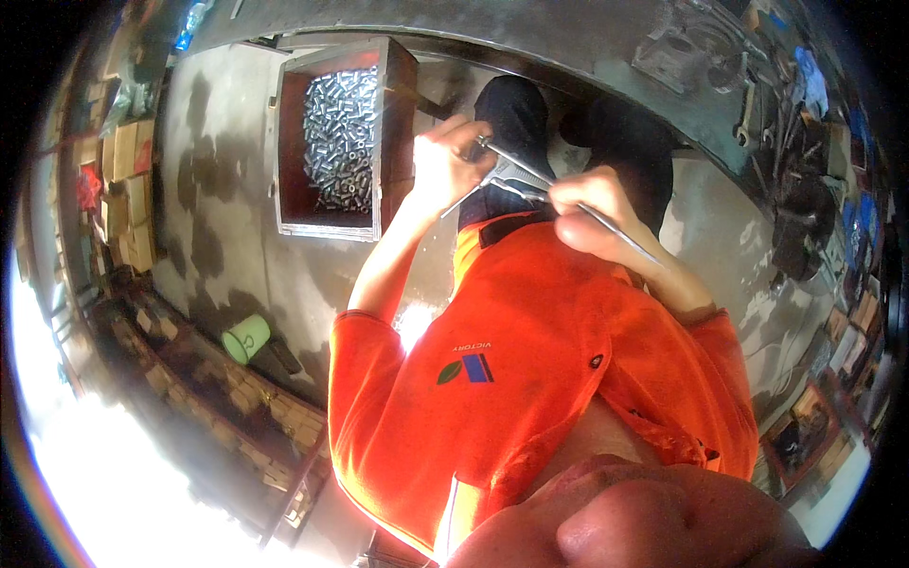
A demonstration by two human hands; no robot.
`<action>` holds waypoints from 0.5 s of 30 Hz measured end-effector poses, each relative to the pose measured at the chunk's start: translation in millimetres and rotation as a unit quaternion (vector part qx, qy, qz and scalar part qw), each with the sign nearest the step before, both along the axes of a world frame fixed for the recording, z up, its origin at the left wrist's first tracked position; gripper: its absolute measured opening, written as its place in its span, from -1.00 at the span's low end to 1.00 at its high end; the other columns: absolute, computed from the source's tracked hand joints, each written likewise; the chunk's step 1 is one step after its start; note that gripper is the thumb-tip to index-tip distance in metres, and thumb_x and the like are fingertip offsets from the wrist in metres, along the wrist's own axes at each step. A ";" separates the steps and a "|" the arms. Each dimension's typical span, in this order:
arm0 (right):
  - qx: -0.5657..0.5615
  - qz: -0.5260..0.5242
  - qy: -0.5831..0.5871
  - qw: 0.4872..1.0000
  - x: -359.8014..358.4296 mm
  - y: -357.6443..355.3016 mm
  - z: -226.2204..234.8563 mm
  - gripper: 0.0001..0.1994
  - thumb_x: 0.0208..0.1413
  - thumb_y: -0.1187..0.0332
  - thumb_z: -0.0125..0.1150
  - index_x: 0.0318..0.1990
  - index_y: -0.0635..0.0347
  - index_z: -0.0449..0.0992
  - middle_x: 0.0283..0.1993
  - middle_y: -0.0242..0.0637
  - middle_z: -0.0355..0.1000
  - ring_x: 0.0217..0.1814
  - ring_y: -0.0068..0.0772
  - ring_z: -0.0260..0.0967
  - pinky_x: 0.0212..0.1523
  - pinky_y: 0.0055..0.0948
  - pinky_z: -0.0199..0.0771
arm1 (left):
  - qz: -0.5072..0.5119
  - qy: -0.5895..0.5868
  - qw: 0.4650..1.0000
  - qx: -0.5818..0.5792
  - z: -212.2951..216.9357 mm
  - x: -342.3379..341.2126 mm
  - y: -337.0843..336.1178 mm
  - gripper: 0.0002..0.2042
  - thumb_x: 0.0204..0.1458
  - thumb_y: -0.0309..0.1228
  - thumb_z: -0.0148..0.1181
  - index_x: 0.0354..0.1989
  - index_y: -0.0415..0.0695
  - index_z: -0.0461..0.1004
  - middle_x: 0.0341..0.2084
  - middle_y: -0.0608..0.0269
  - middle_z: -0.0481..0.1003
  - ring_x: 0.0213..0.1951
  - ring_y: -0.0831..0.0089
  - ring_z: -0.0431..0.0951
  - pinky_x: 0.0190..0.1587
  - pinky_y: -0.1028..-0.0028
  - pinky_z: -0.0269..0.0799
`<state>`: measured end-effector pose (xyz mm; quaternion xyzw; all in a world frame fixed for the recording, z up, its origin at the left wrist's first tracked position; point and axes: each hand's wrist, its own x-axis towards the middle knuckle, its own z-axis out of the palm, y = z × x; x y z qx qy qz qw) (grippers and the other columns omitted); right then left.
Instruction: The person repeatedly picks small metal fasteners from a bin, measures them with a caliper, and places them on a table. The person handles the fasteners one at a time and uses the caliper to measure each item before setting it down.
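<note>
Both my hands are raised in front of my waist, over my dark trouser legs. Between them is a long, slim metal tool (519, 173) with a straight bar and angled, jaw-like arms, rather like a caliper. My left hand (447, 163) pinches its far end, where a small dark piece shows at the fingertips; I cannot tell whether that piece is part of the tool. My right hand (598, 210) is closed around the bar, which runs out past it toward my right forearm. To the left stands an open box (396, 123) heaped with small shiny metal sleeves (339, 137).
A dark metal workbench (568, 43) spans the far side, with wrenches (753, 123) toward its right end. On the stained floor at left lies a pale green cup (246, 339). Shelving with small cartons (133, 151) lines the left side, and more shelves curve along the right.
</note>
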<state>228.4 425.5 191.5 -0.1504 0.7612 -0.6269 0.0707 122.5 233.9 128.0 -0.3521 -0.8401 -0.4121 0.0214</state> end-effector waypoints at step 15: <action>0.001 -0.127 -0.006 0.992 -11.7 29.1 -0.6 -0.77 -0.29 0.41 0.03 -0.76 0.21 0.11 -0.77 -0.39 -0.05 -0.70 -0.67 -0.09 -0.69 -0.52 -0.07 | 0.015 0.045 0.995 -0.086 -11.9 -102.0 30.2 -0.77 -0.27 -0.35 0.22 -0.36 -0.09 0.56 -0.58 0.11 0.52 -0.52 0.27 0.56 -0.39 0.40 0.47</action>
